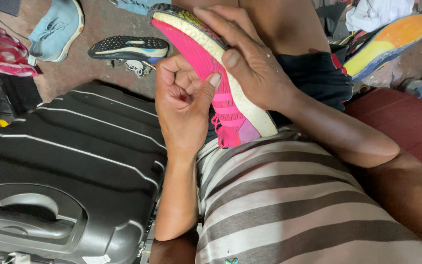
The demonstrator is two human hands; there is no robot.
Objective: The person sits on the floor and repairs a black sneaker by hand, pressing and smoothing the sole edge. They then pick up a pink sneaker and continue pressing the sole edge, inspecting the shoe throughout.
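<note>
Now I hold the pink shoe (211,78) over my lap, right of the suitcase (69,161): right hand (255,68) clamps its sole, left hand (181,102) pinches its upper. Beyond the suitcase lie a blue shoe (57,29) and a black-soled one (128,49); a white label (96,259) marks the suitcase's near edge.

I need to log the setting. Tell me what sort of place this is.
Probably an informal shoe repair or resale spot on a bare floor. Loose shoes lie about, such as a light blue sneaker and a black-soled shoe, beside a black suitcase.
</note>
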